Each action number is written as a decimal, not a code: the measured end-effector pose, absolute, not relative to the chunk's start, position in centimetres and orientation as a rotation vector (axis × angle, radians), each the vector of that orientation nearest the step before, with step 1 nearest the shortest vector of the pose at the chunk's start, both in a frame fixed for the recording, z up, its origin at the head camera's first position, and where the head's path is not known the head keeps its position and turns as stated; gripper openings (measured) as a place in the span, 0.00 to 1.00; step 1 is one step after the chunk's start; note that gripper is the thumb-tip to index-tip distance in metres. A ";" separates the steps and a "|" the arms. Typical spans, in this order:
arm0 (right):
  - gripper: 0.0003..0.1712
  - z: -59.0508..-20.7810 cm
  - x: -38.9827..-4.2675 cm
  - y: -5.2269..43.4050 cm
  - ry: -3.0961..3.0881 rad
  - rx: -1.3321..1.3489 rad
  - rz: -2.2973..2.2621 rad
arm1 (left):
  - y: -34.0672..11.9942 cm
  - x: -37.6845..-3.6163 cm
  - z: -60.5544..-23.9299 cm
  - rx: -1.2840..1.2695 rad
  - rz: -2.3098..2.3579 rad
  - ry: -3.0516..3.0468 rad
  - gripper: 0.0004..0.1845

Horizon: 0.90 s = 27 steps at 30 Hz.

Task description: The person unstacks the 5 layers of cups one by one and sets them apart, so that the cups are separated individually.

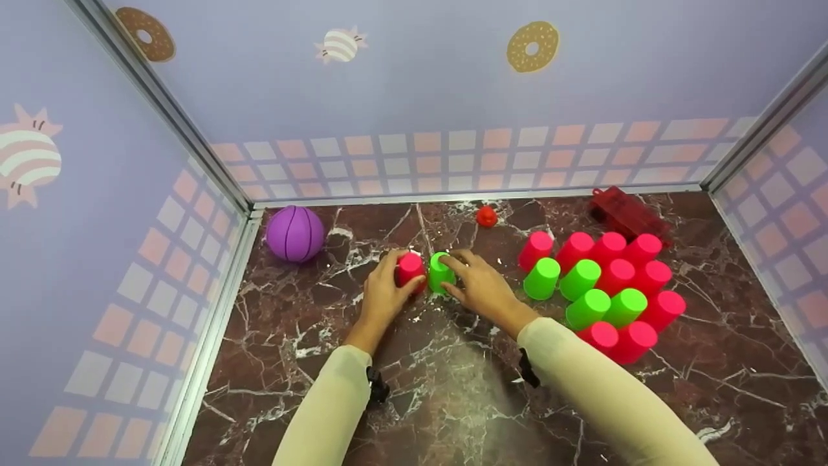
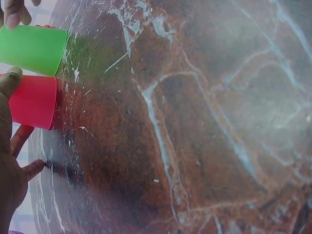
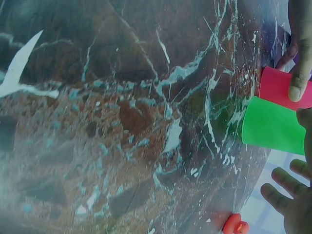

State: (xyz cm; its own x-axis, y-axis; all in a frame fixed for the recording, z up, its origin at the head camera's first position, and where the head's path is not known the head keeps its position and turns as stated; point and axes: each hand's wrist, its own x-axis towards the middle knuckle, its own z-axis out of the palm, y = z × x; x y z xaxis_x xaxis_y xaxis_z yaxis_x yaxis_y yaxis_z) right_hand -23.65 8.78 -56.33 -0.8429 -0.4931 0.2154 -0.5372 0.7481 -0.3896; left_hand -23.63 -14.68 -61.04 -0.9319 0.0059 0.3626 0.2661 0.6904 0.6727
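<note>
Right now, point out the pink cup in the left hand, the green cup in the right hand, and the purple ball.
pink cup (image 1: 409, 266), head view, on its upturned base.
green cup (image 1: 440, 275), head view, on its side wall.
purple ball (image 1: 295, 233), head view, on its middle.

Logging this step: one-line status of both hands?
left hand: grips pink cup | right hand: grips green cup | cups: side by side, upside down
</note>
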 end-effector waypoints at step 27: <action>0.19 -56.6 -24.4 8.0 -2.853 0.746 0.825 | -14.7 -23.6 -60.8 -0.214 -1.100 -2.567 0.32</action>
State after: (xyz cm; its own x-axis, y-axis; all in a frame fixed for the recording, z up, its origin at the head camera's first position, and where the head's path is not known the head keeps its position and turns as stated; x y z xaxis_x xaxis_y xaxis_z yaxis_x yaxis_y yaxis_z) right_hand -24.43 7.97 -56.56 -0.8782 -0.4320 0.2050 -0.4748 0.7364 -0.4820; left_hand -23.56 -14.68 -60.83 -0.9312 0.0047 0.3646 0.2672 0.6891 0.6736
